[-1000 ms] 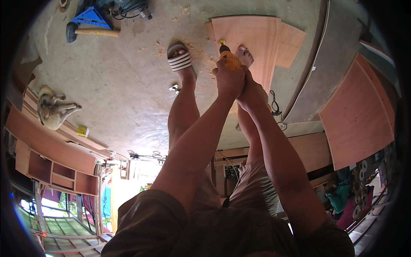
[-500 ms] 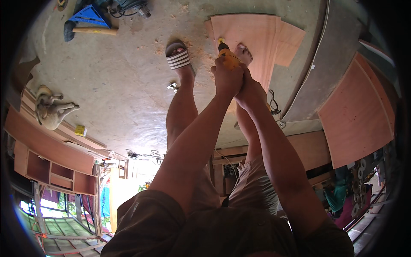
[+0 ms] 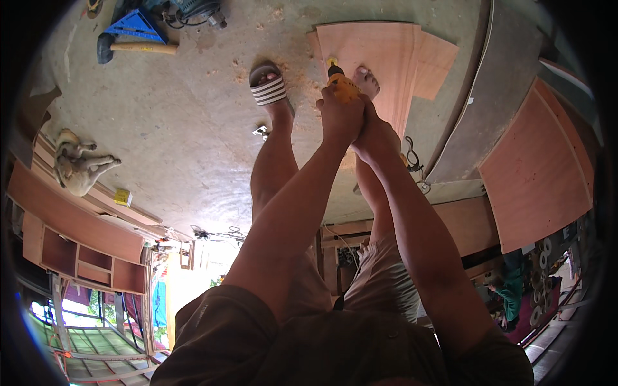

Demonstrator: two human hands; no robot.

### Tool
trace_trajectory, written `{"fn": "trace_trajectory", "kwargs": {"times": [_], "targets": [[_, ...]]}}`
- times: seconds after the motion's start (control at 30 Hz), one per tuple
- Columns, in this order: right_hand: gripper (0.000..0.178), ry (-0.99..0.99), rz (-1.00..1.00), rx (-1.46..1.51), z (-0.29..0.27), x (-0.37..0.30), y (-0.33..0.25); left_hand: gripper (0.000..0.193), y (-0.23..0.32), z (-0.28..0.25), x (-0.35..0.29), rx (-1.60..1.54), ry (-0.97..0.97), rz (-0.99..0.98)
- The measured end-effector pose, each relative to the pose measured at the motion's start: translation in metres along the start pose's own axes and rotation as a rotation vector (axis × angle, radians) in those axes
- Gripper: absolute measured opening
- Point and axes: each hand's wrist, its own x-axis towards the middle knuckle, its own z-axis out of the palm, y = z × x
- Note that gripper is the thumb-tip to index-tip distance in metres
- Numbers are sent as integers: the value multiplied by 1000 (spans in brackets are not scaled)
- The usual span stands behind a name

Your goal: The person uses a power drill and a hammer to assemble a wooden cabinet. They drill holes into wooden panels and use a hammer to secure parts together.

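Observation:
A yellow power drill [image 3: 342, 89] points away from me, its tip at the left part of a plywood sheet [image 3: 386, 48] on the floor. My left hand [image 3: 342, 117] is wrapped round the drill's body. Close against it, my right hand [image 3: 378, 138] is closed too, on the drill's rear or handle; its fingers are partly hidden. At the drill's tip sits a small yellow round piece [image 3: 332, 62], perhaps a hole saw, touching the sheet. My bare right foot [image 3: 365, 80] rests on the plywood just right of the drill.
My left foot wears a striped sandal [image 3: 268, 90] amid wood shavings. A hammer [image 3: 141, 47], a blue speed square [image 3: 138, 26] and a corded power tool [image 3: 196, 9] lie far left. A dog [image 3: 80, 168] lies at left. Larger panels [image 3: 541, 167] stand at right.
The drill and both hands stay in nearly the same place on the plywood. The whole view has shifted very slightly.

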Motion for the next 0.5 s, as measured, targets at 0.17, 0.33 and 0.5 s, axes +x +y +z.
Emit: {"fn": "trace_trajectory", "kwargs": {"times": [0.17, 0.33, 0.5], "targets": [[84, -2, 3, -10, -2, -1, 0, 67, 6, -1, -5, 63, 48, 73], [83, -12, 9, -10, -4, -2, 1, 69, 8, 0, -6, 41, 55, 43], [82, -14, 4, -1, -5, -1, 1, 71, 12, 1, -8, 36, 48, 10]]}}
